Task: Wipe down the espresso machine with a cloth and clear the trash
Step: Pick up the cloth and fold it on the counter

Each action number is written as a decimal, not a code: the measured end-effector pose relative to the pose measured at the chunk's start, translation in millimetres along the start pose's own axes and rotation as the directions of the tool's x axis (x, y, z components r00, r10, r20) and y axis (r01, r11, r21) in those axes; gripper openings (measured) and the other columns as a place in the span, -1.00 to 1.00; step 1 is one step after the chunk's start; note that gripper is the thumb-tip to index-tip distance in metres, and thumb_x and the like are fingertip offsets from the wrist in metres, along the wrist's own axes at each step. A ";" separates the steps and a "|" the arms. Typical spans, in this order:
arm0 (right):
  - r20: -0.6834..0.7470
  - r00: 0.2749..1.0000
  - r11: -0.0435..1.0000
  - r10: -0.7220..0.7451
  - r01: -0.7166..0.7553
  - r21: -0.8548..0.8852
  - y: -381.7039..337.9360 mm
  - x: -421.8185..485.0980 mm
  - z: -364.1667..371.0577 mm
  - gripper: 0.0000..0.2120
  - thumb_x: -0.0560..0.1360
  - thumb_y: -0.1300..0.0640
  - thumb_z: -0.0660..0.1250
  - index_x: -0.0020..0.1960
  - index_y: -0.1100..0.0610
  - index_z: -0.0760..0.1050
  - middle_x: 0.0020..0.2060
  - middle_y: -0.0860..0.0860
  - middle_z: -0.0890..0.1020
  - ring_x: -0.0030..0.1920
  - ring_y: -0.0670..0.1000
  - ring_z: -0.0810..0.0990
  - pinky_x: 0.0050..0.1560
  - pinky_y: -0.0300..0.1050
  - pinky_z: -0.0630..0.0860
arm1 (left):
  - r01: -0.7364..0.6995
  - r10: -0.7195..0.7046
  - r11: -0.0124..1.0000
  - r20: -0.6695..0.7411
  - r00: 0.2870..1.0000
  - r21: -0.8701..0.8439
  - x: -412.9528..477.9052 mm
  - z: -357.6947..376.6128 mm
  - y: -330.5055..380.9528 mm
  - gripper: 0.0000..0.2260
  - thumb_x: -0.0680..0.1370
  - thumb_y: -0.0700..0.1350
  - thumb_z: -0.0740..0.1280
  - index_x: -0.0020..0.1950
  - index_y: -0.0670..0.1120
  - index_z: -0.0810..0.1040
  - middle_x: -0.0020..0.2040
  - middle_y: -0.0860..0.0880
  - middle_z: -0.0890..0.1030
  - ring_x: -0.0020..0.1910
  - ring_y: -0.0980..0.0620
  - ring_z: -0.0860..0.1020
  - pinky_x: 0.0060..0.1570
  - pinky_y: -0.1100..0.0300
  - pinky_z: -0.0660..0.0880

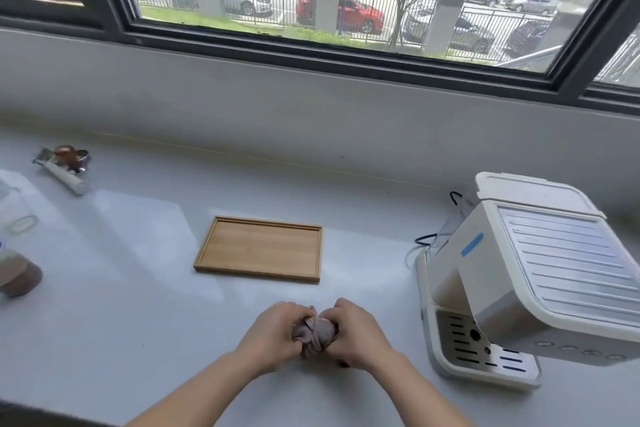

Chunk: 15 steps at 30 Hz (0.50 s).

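Note:
A bunched greyish-mauve cloth (314,332) is squeezed between both hands just above the white counter, near its front edge. My left hand (273,333) grips its left side and my right hand (356,333) grips its right side, fingers curled tight. The cream espresso machine (540,270) stands to the right of my hands, with a ribbed metal top, a strip of blue tape on its side and a slotted drip tray (485,350) at its base. No trash can be made out in this view.
A shallow wooden tray (259,248) lies beyond my hands. At the far left lie a portafilter with a white handle (65,166), a clear glass (17,211) and a brown jar (20,276). A black cable (429,237) runs behind the machine. A windowsill wall borders the counter.

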State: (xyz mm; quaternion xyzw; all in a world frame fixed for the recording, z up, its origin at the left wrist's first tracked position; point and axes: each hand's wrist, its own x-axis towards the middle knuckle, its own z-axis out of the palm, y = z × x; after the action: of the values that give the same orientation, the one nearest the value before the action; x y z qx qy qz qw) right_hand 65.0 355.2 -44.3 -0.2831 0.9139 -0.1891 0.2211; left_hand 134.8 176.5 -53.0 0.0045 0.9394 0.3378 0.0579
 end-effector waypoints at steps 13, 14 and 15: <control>-0.101 0.992 0.987 -0.071 0.085 0.136 -87.9 104.0 -36.4 -0.85 0.26 -0.07 0.38 -0.35 -0.29 0.43 -0.19 -0.08 0.42 -0.29 -0.06 0.52 -0.59 -0.30 0.46 | 0.016 -0.017 1.000 -0.083 0.996 -0.010 48.0 -120.3 -62.7 -0.61 0.35 -0.26 0.35 0.13 0.02 0.58 0.02 0.07 0.64 -0.01 0.06 0.56 -0.04 0.15 0.52; -0.107 0.992 0.989 -0.071 0.084 0.124 -91.9 112.3 -38.9 -0.88 0.25 -0.09 0.37 -0.34 -0.27 0.42 -0.19 -0.07 0.42 -0.28 -0.06 0.51 -0.57 -0.28 0.46 | 0.011 -0.012 1.000 -0.082 0.997 -0.010 54.0 -126.7 -67.6 -0.63 0.34 -0.25 0.35 0.12 0.02 0.58 0.00 0.06 0.65 -0.03 0.05 0.56 -0.05 0.13 0.52; -0.123 0.989 0.991 -0.076 0.089 0.097 -94.6 121.0 -41.0 -0.89 0.25 -0.12 0.36 -0.32 -0.23 0.42 -0.20 -0.06 0.43 -0.26 -0.04 0.52 -0.51 -0.20 0.49 | 0.008 -0.008 1.000 -0.083 0.997 -0.011 60.2 -132.6 -72.2 -0.65 0.34 -0.23 0.35 0.09 0.03 0.58 -0.02 0.06 0.65 -0.05 0.03 0.57 -0.05 0.11 0.52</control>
State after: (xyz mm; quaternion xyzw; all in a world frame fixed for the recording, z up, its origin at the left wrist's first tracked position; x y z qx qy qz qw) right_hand -4.7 218.8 -1.7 -0.2973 0.9021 -0.2609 0.1723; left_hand 62.4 39.5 -3.8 -0.0135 0.9392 0.3424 0.0203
